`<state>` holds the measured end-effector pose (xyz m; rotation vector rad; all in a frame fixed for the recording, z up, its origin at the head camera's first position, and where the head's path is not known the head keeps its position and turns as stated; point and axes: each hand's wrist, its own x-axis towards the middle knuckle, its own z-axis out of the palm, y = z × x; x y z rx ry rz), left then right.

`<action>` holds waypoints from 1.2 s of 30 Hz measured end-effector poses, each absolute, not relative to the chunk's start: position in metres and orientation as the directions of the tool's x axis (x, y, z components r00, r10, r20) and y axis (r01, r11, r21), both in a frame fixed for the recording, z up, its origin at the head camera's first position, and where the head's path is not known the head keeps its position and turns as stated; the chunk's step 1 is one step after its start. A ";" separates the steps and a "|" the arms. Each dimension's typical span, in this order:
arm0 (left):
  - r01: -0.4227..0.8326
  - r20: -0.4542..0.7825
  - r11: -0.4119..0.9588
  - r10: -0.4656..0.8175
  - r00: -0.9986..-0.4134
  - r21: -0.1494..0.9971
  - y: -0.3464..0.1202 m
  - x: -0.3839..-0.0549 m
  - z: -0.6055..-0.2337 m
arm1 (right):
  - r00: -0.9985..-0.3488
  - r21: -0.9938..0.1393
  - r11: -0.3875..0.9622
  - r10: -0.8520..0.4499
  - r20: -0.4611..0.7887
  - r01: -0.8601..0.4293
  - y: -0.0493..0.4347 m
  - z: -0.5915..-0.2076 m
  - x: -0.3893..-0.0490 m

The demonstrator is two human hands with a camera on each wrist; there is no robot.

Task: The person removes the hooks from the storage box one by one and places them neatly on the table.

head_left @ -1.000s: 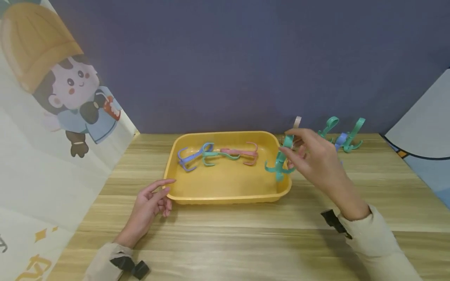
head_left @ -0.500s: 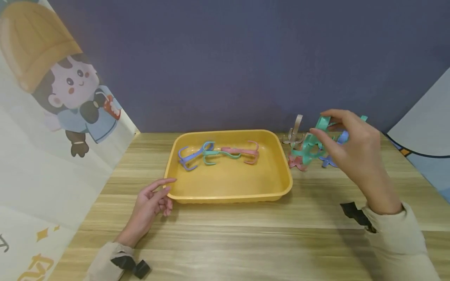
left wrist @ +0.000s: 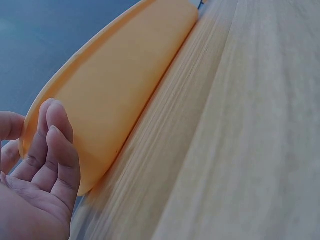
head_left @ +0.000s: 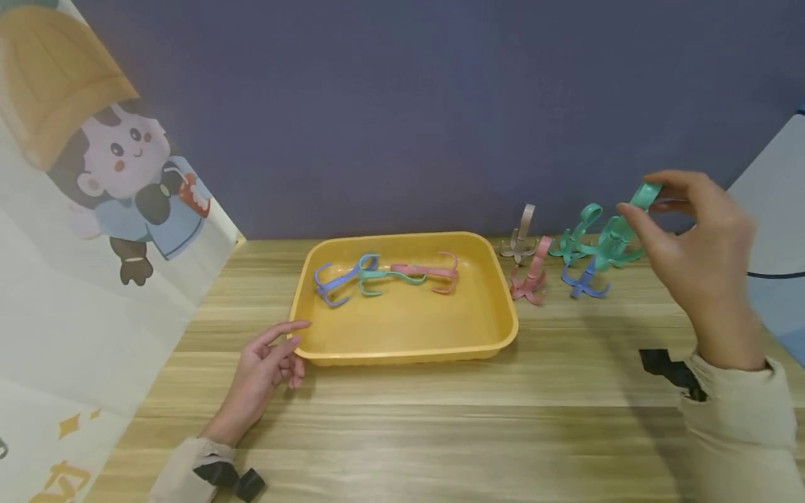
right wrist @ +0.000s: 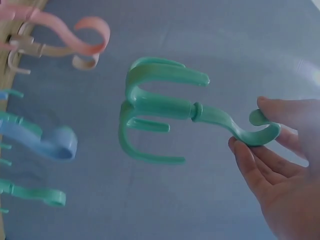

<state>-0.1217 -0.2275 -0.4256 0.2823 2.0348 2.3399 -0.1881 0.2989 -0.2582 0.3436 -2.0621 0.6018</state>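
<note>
Fingers of the right hand point(head_left: 711, 251) clamp a green hook point(right wrist: 162, 107) above the surface point(head_left: 440, 419); a low swing could topple the blue hook point(head_left: 586, 281) nearby, as the left hand point(head_left: 267, 360) grips the yellow tray point(head_left: 409, 325)

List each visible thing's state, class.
Yellow rectangular plastic tray: upright
Blue pronged plastic hook: lying
Green hook: lying
Pink hook: lying
Raised green hook: pinched
Beige hook: standing
Second pink hook: standing
Second blue hook: standing
Second green hook: standing
Third green hook: standing
Right hand: pinching
Left hand: touching tray
</note>
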 end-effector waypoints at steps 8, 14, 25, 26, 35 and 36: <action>0.098 0.120 -0.149 0.142 -0.983 0.984 -0.228 -0.121 -0.426 | -0.551 -0.359 0.848 0.097 0.829 -0.390 0.325 -0.263 -0.197; 0.104 0.124 -0.140 0.142 -0.982 0.985 -0.227 -0.121 -0.424 | -0.612 -0.433 0.874 0.221 0.759 -0.222 0.342 -0.268 -0.198; 0.107 0.126 -0.139 0.136 -0.983 0.984 -0.227 -0.121 -0.426 | -0.705 -0.453 0.887 0.267 0.657 -0.087 0.365 -0.303 -0.226; 0.108 0.127 -0.140 0.137 -0.982 0.984 -0.227 -0.121 -0.426 | -0.719 -0.469 0.880 0.276 0.638 -0.079 0.368 -0.307 -0.228; 0.115 0.134 -0.137 0.144 -0.980 0.984 -0.228 -0.121 -0.427 | -0.768 -0.566 0.822 0.320 0.554 -0.066 0.386 -0.336 -0.240; 0.117 0.137 -0.136 0.147 -0.980 0.984 -0.228 -0.121 -0.427 | -0.772 -0.561 0.825 0.313 0.554 -0.068 0.386 -0.339 -0.241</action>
